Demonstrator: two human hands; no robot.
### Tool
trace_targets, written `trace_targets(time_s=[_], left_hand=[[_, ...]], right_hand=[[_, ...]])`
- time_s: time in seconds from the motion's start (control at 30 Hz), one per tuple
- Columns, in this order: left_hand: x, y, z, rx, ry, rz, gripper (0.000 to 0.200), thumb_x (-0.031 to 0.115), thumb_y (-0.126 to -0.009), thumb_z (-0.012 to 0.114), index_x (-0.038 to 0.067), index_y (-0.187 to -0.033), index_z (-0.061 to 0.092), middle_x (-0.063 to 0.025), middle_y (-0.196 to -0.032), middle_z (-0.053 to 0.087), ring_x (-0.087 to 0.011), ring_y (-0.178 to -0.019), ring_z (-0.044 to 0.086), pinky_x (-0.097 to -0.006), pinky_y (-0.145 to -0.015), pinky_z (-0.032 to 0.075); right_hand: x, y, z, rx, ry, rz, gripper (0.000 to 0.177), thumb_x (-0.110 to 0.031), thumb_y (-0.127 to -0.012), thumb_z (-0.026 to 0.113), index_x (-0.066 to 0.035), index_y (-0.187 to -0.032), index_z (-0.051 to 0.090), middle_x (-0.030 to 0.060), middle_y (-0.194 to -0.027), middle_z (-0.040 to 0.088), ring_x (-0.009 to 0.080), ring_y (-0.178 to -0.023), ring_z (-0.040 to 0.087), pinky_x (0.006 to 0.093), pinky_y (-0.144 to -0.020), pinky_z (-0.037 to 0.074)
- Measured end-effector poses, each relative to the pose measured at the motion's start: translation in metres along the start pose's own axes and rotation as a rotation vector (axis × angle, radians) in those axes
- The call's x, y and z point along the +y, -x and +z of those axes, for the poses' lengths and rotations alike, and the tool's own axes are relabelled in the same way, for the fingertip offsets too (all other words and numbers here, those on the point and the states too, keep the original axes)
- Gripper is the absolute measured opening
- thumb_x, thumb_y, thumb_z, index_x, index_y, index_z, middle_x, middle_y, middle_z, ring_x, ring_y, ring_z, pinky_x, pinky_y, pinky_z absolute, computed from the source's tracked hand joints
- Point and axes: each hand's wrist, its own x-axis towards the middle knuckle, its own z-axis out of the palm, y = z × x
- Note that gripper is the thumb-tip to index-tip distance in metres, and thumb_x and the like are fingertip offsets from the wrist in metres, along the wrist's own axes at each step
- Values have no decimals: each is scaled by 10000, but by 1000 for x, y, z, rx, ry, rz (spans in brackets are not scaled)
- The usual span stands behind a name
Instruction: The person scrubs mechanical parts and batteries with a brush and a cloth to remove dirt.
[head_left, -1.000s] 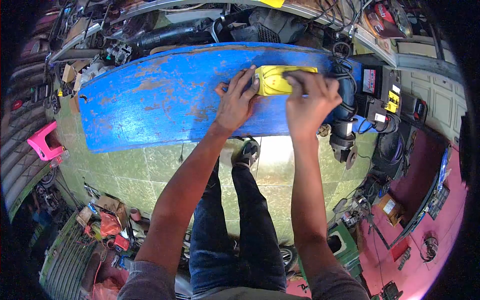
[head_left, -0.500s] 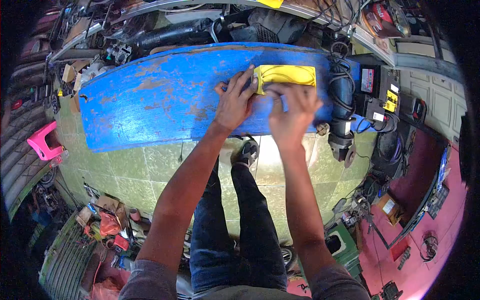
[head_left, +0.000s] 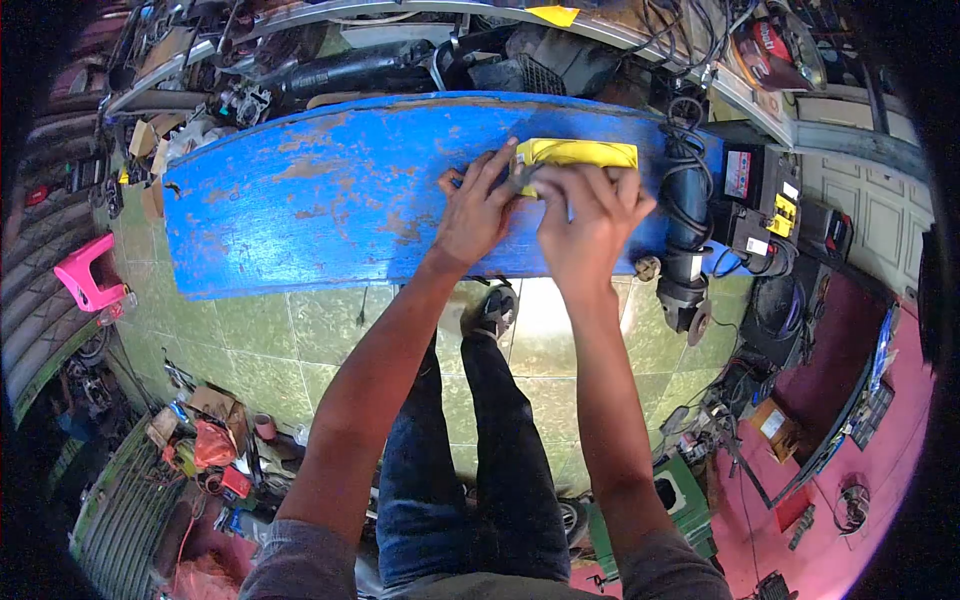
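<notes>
A yellow box-like piece (head_left: 585, 153) with curved shapes on its face lies on the blue, worn bench (head_left: 340, 190). My left hand (head_left: 475, 212) is at its left end, with the fingertips against the edge and the thumb toward my other hand. My right hand (head_left: 590, 215) is over the piece's near side, its fingers bent and pinched round a small dark object (head_left: 522, 180) that is too blurred to name. That object's tip is near the left end of the yellow piece.
An angle grinder (head_left: 685, 290) with coiled cable lies at the bench's right end, beside a black battery (head_left: 740, 172). A pink stool (head_left: 90, 277) stands at the left. Metal parts and a frame rail line the far side.
The view has shifted slightly. My right hand has moved a little to the left relative to the yellow piece, and the small dark object now shows between its fingers and my left thumb.
</notes>
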Motion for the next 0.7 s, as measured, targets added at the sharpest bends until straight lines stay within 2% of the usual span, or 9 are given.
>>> trace_targets(time_s=[0.07,0.13,0.2,0.27,0.33,0.43,0.47,0.53,0.7], left_hand=[[2,0,2,-19,-41,-30,475,170,-857,724,161,-1313,592,-83,-1574,427,-295,-1301,519,-522,-914,302],[1,-1,2,-8,-15,-31,482,160,-850,728,165,-1313,593,-89,-1571,431,-295,-1300,520,-520,-915,302],[1,-1,2,5,13,-32,489,149,-844,732,169,-1313,594,-94,-1569,434,-295,-1300,521,-518,-917,301],[1,-1,2,6,8,-23,494,141,-838,739,163,-1309,594,-99,-1562,443,-295,-1301,519,-515,-920,300],[1,0,3,8,-4,-18,490,137,-836,738,160,-1304,594,-98,-1562,442,-291,-1301,518,-513,-919,300],[0,0,4,4,-10,-33,502,124,-830,736,158,-1310,593,-94,-1565,440,-284,-1302,516,-513,-924,298],[0,0,4,-6,2,-52,516,115,-826,734,158,-1320,592,-91,-1567,439,-281,-1303,515,-515,-931,297],[2,-1,3,-6,-7,-56,523,109,-821,732,158,-1324,595,-86,-1569,437,-279,-1302,515,-513,-936,296],[1,-2,0,-25,8,-38,507,108,-819,731,150,-1310,614,-73,-1566,444,-274,-1300,518,-509,-946,294]], right_hand=[[14,-14,0,10,61,22,184,-52,-718,733,-190,-838,749,-24,-883,669,242,-925,547,438,-849,328],[26,-27,2,77,187,194,197,-53,-700,731,-190,-839,753,-21,-858,653,240,-919,546,444,-850,331],[20,-26,5,66,205,200,196,-67,-702,742,-197,-848,759,-15,-846,647,240,-924,549,442,-845,333],[1,-18,5,-45,36,-46,135,-82,-768,757,-193,-845,751,-20,-874,690,230,-920,564,400,-841,343],[9,-16,4,-22,43,-53,146,-72,-762,755,-190,-848,743,-22,-887,686,236,-934,565,399,-834,338],[46,-20,-15,69,269,225,131,-129,-756,779,-210,-851,739,-28,-877,673,232,-927,548,433,-827,335],[48,-18,-15,68,270,227,131,-129,-756,779,-210,-851,739,-28,-877,673,232,-927,548,433,-827,335],[47,-15,-17,49,249,221,159,-66,-748,765,-193,-840,737,-29,-892,697,240,-960,565,421,-841,352],[5,5,-5,-119,-61,-56,188,-43,-744,757,-198,-849,736,-44,-904,693,225,-951,566,403,-865,356]])
